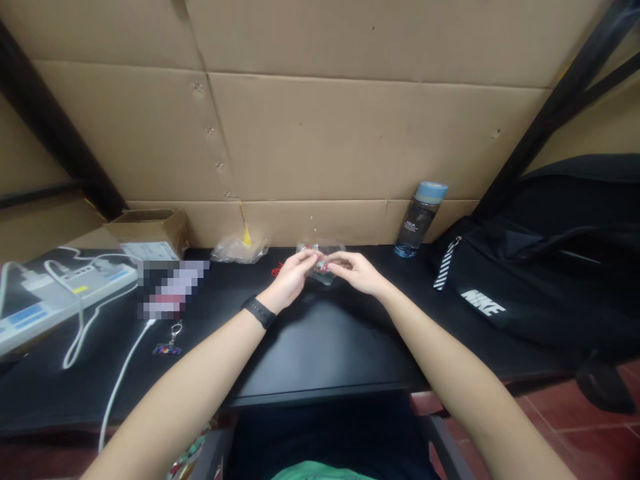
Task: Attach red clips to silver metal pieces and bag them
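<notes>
Backdrop: cardboard wall over black desk;
Left hand: thumb and fingers pinching a clear bag;
Right hand: pinching its other side;
Bag spot: right between the fingertips, red bits showing

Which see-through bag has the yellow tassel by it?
The left bag, lying apart with the yellow tassel by it. The other bag has no yellow tassel and is between the left hand and right hand.
</notes>
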{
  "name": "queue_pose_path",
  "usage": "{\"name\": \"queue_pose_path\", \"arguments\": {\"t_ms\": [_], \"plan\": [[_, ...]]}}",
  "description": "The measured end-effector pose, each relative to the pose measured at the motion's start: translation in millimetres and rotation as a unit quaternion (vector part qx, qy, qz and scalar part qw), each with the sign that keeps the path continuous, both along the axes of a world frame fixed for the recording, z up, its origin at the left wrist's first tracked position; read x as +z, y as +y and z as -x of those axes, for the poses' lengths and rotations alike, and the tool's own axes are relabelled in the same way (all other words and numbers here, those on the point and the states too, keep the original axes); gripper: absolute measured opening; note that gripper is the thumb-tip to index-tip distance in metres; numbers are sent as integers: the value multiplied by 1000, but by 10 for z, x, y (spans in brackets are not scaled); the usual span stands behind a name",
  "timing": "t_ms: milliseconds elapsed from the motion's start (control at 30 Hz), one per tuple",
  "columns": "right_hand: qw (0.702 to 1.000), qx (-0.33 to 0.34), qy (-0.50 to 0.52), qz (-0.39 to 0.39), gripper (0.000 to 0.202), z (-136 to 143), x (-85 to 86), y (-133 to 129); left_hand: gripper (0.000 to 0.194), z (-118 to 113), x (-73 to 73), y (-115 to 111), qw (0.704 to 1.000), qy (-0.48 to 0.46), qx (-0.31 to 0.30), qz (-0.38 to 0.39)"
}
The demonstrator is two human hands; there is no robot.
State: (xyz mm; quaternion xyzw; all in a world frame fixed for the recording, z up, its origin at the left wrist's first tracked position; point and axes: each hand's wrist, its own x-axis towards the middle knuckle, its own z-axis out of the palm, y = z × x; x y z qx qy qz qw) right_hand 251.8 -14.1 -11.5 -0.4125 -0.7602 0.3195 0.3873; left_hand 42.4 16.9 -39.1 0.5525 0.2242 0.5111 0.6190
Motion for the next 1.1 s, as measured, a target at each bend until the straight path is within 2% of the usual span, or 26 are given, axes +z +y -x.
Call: {"name": "queue_pose_path", "arguments": {"t_ms": [100, 200, 367, 433, 567, 700, 800, 933, 1100], "plan": [[999, -7, -40, -22, 39, 19, -40, 34, 27, 19, 1, 3, 987, 115, 16, -110], [997, -28, -58, -31, 37, -19, -42, 54, 26, 59, -9, 35, 973, 170, 27, -152], [998, -6, -55, 3, 33, -58, -82, 80, 24, 107, -46, 95, 953, 250, 19, -172], [999, 2, -43, 26, 37, -61, -112, 94, 21, 114, -62, 111, 948, 261, 34, -179], [997, -10, -13, 76, 31, -77, -147, 118, 23, 121, -112, 142, 946, 275, 43, -165], [996, 17, 4, 89, 36, -118, -200, 159, 25, 138, -169, 193, 941, 301, 27, -151], [994, 39, -5, 100, 38, -151, -259, 205, 26, 165, -188, 235, 940, 311, -9, -138], [996, 27, -41, 72, 32, -172, -265, 225, 27, 213, -158, 252, 934, 323, -29, -153], [994, 19, -111, -13, 14, -190, -177, 180, 9, 274, -85, 221, 900, 373, -9, -224]]}}
